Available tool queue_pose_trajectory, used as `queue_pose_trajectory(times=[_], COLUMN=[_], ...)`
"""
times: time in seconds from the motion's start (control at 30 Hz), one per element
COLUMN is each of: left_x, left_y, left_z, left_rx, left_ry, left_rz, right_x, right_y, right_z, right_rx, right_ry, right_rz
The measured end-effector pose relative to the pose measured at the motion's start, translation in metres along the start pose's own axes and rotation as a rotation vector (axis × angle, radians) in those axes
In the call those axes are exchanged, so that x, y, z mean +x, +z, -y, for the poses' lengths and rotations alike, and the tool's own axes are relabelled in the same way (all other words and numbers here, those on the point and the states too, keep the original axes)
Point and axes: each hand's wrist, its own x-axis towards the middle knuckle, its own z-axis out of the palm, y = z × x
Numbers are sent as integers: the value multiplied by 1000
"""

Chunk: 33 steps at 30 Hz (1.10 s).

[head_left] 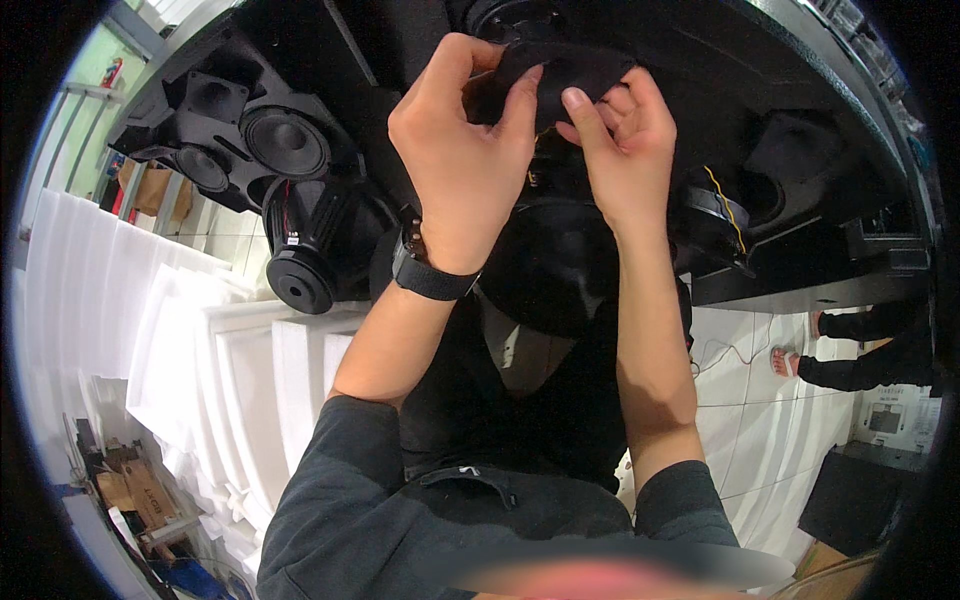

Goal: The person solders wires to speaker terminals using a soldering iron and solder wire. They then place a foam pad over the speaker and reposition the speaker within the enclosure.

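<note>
From my remote seat, I see the left hand [460, 140] pinching a dark flat piece [590, 68] just past twelve o'clock; the right hand [635, 135], half-curled, grips its edge. A black loudspeaker driver [325, 235] sits at ten.

The thin flat piece [597, 75] that you hold is black; your wide watch strap [438, 281] is also black. Your short-sleeved shirt [340, 480] is dark grey, the stacked foam sheets [165, 340] are white, the curved wire [729, 208] is yellow.
</note>
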Motion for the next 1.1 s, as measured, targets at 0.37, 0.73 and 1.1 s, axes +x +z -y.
queue_pose_trajectory(times=[0.37, 0.73, 1.1], left_x=[-9, -19, -8], left_y=[-7, -8, -6], left_z=[-21, -36, -29], left_rx=[32, -83, -21], left_ry=[-61, -148, -76], left_rz=[4, -47, -4], right_x=[2, 1, 1], right_y=[-13, -10, -14], right_z=[10, 18, 10], right_rx=[46, 39, 68], right_ry=[94, 161, 122], right_rz=[92, 77, 96])
